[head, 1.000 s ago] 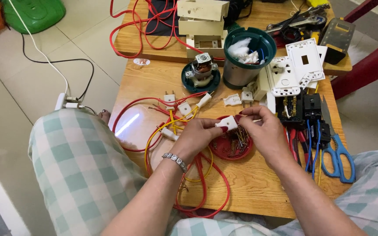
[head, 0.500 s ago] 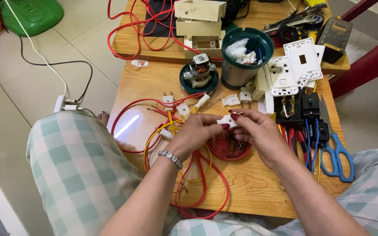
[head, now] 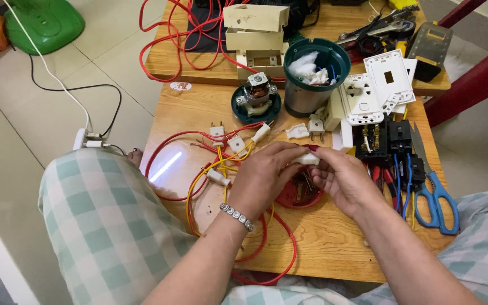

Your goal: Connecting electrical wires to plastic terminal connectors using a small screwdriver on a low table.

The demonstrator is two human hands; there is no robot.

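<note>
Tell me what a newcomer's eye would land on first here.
At the centre, the left hand and right hand pinch a small white plastic plug piece above a round red lid. Loops of red and yellow wire sprawl to their left on the wooden table, and blue-handled scissors lie at the right.

Blue-handled scissors [head: 436, 197], green-rimmed canister [head: 312, 79], small motor [head: 256, 93].

Most of the small white plug piece [head: 308, 160] was buried between the left hand [head: 264, 178] and right hand [head: 343, 181] at centre frame. They also covered part of the red dish [head: 297, 195]. The green object [head: 43, 22] at upper left ran off the frame's top edge.
</note>
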